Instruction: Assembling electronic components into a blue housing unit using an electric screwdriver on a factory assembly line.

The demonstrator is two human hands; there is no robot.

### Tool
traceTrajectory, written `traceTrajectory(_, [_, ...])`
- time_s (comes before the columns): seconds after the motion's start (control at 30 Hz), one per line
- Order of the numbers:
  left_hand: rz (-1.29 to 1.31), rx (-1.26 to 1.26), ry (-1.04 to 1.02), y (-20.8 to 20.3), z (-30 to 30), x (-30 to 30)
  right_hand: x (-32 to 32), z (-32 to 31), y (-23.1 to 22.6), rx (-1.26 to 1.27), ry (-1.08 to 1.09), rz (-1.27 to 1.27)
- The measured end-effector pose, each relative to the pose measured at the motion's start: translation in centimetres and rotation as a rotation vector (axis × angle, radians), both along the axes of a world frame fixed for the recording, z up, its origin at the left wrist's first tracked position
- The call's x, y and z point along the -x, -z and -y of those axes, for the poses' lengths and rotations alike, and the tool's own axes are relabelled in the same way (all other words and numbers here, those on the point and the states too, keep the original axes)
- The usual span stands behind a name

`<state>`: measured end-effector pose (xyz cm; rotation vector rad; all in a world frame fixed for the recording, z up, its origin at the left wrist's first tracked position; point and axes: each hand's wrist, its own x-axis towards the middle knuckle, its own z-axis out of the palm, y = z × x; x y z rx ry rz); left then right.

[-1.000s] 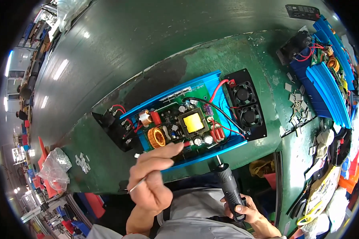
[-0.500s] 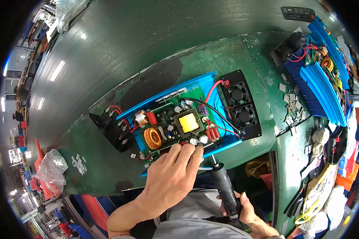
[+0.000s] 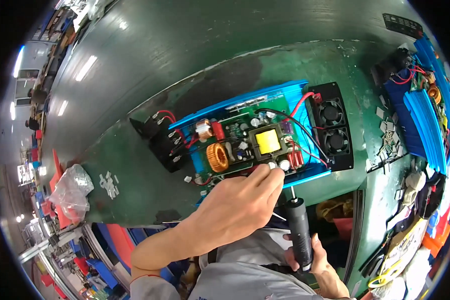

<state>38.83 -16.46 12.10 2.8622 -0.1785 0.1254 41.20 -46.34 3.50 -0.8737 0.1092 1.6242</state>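
An open blue metal housing lies on the green bench, holding a green circuit board with a yellow-topped transformer and a copper-wound ring coil. My left hand reaches over the near wall, fingers pinched together beside two round capacitors; what they grip is hidden. A thin pale strip sticks out below that hand. In my right hand is a black electric screwdriver, pointing away from me with its bit at the outside of the near wall.
A black panel with two fans is wired to the housing's right end, another black end panel to its left. Small grey pieces and a second blue housing lie at right. At left are a plastic bag and white bits.
The whole scene sits farther right in the picture. My left hand has turned flatter, its fingers still at the near wall. The screwdriver stands straighter, its bit still at the wall.
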Motion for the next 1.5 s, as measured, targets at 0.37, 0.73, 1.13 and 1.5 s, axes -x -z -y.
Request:
traceTrajectory(0.37, [0.208,0.115,-0.356,0.7,-0.1,2.6,1.3,1.6,2.4,0.207,0.226,0.531])
traceTrajectory(0.73, [0.335,0.182,-1.242,4.9,-4.9,16.1,-1.5,-2.6,2.0,0.29,0.588,0.826])
traceTrajectory(1.13, [0.393,0.125,-1.068,5.9,-6.9,17.3,1.1,-7.0,1.0,0.379,0.938,0.63])
traceTrajectory(1.5, [0.416,-0.07,-1.407,4.1,-12.6,26.2,0.6,-6.4,1.4,0.421,0.85,0.654])
